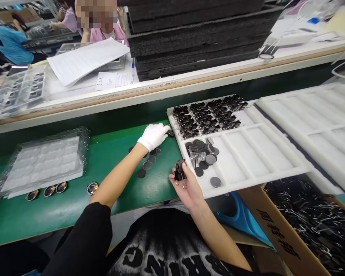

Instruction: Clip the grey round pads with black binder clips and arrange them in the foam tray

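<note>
Black shirt (152, 241) nearest; your right hand (191, 188) grips binder clip (178, 174), handles toward you; left hand (153, 137) forward-left, grip unclear.

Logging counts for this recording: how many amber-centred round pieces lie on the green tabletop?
4. The leftmost piece, then the second and third close together, lie by the near edge of the clear trays; the fourth is beside the left forearm, which could hide more.

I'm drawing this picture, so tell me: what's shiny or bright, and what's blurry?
Head view: the clear plastic trays glint and the white glove looks bright; head view, far back: the person in blue looks softer than the right hand.
</note>
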Motion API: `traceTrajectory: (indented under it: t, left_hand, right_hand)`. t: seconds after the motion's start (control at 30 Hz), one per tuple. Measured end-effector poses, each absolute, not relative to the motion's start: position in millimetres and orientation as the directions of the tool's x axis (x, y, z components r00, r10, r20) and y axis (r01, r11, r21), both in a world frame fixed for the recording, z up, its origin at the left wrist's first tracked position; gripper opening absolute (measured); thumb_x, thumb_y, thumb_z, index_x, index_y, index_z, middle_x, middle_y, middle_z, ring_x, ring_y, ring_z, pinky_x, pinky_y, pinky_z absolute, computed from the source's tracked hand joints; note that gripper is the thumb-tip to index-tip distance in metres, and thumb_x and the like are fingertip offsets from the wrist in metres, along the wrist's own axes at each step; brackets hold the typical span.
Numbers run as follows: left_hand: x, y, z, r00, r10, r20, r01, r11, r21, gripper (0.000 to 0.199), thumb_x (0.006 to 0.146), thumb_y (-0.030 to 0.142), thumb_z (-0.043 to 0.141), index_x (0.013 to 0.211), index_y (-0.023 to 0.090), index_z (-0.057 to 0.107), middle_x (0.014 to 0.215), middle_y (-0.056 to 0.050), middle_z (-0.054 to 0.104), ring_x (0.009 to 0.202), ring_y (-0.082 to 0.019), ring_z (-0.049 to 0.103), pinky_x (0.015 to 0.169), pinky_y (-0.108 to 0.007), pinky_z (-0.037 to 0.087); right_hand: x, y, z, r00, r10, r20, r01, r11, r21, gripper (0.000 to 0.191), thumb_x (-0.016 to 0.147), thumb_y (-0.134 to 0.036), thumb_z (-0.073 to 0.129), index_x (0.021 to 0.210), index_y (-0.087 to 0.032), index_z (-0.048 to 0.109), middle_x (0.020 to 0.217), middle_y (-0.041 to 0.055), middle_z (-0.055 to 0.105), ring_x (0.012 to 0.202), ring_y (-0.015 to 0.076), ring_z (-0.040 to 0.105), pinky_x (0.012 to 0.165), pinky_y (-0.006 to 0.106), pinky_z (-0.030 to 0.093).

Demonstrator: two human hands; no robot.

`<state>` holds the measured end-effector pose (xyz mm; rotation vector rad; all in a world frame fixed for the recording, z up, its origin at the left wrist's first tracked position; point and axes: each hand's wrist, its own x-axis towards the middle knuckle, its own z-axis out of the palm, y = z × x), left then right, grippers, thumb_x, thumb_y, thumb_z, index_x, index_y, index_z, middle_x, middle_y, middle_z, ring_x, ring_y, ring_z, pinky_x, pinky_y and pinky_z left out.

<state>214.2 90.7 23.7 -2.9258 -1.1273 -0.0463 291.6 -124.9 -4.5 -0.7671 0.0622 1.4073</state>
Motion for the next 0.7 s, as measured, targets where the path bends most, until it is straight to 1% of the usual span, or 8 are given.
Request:
traceTrajectory:
  t: [0.1, 0.2, 0.27, 0.33, 0.4, 0.5, 0.57, 0.7]
  left_hand:
    - [234, 110, 17, 0.809, 0.587, -0.015, 0.587, -0.809, -0.007, 0.027, 0.095, 0.035, 0.063, 0.107, 0.014, 0.073, 0.103, -0.016, 0.072, 0.094, -0.027, 0.068, 0.077, -0.033, 0.039]
    - [230, 101, 17, 0.843, 0.537, -0.034, 0.537, -0.844, -0.002, 0.035, 0.099, 0.041, 0.057, 0.087, 0.013, 0.075, 0.091, -0.016, 0.074, 0.089, -0.026, 0.07, 0.076, -0.034, 0.04]
    - [217, 78, 18, 0.847, 0.531, 0.008, 0.53, -0.846, 0.054, 0.042, 0.102, 0.045, 0.051, 0.086, 0.014, 0.074, 0.089, -0.013, 0.075, 0.086, -0.023, 0.07, 0.076, -0.033, 0.041]
    - [199, 44, 21, 0.787, 0.6, 0.144, 0.545, -0.786, 0.292, 0.042, 0.102, 0.047, 0.05, 0.086, 0.017, 0.075, 0.088, -0.008, 0.076, 0.083, -0.018, 0.069, 0.076, -0.029, 0.043]
    - [179, 6, 25, 0.7, 0.691, 0.183, 0.54, -0.679, 0.497, 0.042, 0.102, 0.046, 0.049, 0.08, 0.019, 0.073, 0.078, -0.003, 0.074, 0.072, -0.014, 0.066, 0.072, -0.026, 0.043]
    - [148, -40, 31, 0.663, 0.742, 0.096, 0.504, -0.538, 0.676, 0.046, 0.104, 0.039, 0.038, 0.08, 0.019, 0.072, 0.065, 0.0, 0.068, 0.058, -0.012, 0.058, 0.063, -0.025, 0.042]
    - [129, -55, 34, 0.645, 0.76, 0.078, 0.513, -0.506, 0.693, 0.04, 0.101, 0.033, 0.037, 0.083, 0.019, 0.071, 0.063, 0.0, 0.066, 0.056, -0.012, 0.055, 0.062, -0.026, 0.042]
    - [100, -65, 34, 0.654, 0.756, 0.001, 0.629, -0.545, 0.554, 0.021, 0.077, 0.039, 0.066, 0.069, 0.02, 0.061, 0.053, 0.004, 0.054, 0.052, -0.012, 0.047, 0.057, -0.026, 0.033]
  right_hand:
    - [301, -138, -4, 0.217, 0.867, -0.449, -0.861, -0.047, -0.507, 0.022, 0.076, -0.038, 0.088, 0.084, -0.025, 0.072, 0.081, -0.0047, 0.067, 0.071, 0.0092, 0.062, 0.066, 0.022, 0.056]
    - [314, -149, -7, 0.244, 0.872, -0.424, -0.809, -0.058, -0.585, 0.021, 0.075, -0.038, 0.088, 0.086, -0.025, 0.075, 0.084, -0.0029, 0.071, 0.072, 0.011, 0.064, 0.071, 0.026, 0.059]
    - [319, -152, -9, 0.287, 0.874, -0.391, -0.75, -0.049, -0.66, 0.025, 0.075, -0.038, 0.088, 0.093, -0.024, 0.078, 0.097, 0.0014, 0.076, 0.082, 0.0145, 0.069, 0.079, 0.029, 0.061]
    - [321, -151, -11, 0.339, 0.89, -0.307, -0.655, -0.012, -0.756, 0.029, 0.076, -0.037, 0.087, 0.101, -0.023, 0.08, 0.123, 0.0069, 0.074, 0.106, 0.0204, 0.07, 0.094, 0.034, 0.06]
    - [320, -147, -12, 0.334, 0.922, -0.197, -0.553, 0.022, -0.833, 0.03, 0.077, -0.037, 0.086, 0.104, -0.024, 0.081, 0.142, 0.0092, 0.065, 0.13, 0.0255, 0.062, 0.109, 0.038, 0.052]
    - [317, -141, -10, 0.209, 0.974, -0.09, -0.461, 0.017, -0.887, 0.026, 0.079, -0.038, 0.085, 0.102, -0.025, 0.082, 0.138, 0.011, 0.068, 0.132, 0.0285, 0.062, 0.116, 0.043, 0.046]
    - [317, -140, -6, 0.087, 0.995, -0.049, -0.42, -0.008, -0.907, 0.025, 0.081, -0.039, 0.083, 0.102, -0.026, 0.082, 0.132, 0.0114, 0.071, 0.125, 0.0293, 0.066, 0.113, 0.045, 0.049]
    - [320, -140, 2, -0.191, 0.981, -0.005, -0.297, -0.063, -0.953, 0.023, 0.083, -0.036, 0.08, 0.103, -0.025, 0.082, 0.125, 0.0122, 0.075, 0.124, 0.0311, 0.067, 0.108, 0.047, 0.052]
